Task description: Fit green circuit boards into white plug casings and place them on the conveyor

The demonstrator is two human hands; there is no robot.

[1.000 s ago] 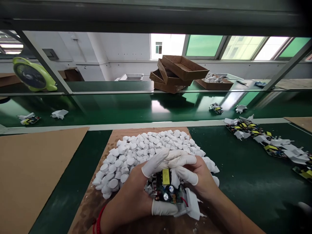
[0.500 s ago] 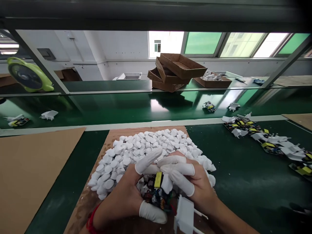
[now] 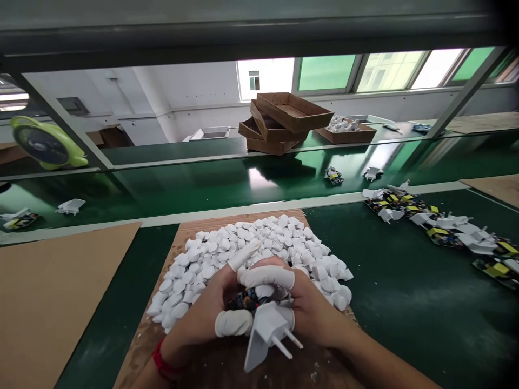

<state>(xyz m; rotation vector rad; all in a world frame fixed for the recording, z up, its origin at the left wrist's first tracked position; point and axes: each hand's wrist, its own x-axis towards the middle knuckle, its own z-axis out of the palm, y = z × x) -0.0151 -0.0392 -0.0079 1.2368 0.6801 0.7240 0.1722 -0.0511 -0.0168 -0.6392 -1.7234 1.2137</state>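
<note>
Both my hands meet low in the middle, over a brown cardboard sheet (image 3: pixel 194 351). My left hand (image 3: pixel 206 310) and my right hand (image 3: pixel 308 308), with white finger cots, are closed together round a small circuit board (image 3: pixel 245 299) and a white plug housing (image 3: pixel 265 329) whose two metal pins point toward me. The board is mostly hidden between my fingers. Just behind my hands lies a heap of white round plastic caps (image 3: pixel 251 243) on the same cardboard.
A row of circuit boards with white plug parts (image 3: pixel 438 227) lies on the green mat at right. More such parts (image 3: pixel 332 175) ride the green conveyor belt. Stacked cardboard trays (image 3: pixel 284 121) stand beyond it. A green fan (image 3: pixel 44 143) is far left; flat cardboard (image 3: pixel 57 292) at left.
My hands have turned the assembly: the circuit board, face up before, is now tucked between my fingers, and the white plug housing has swung up so that its pins face me.
</note>
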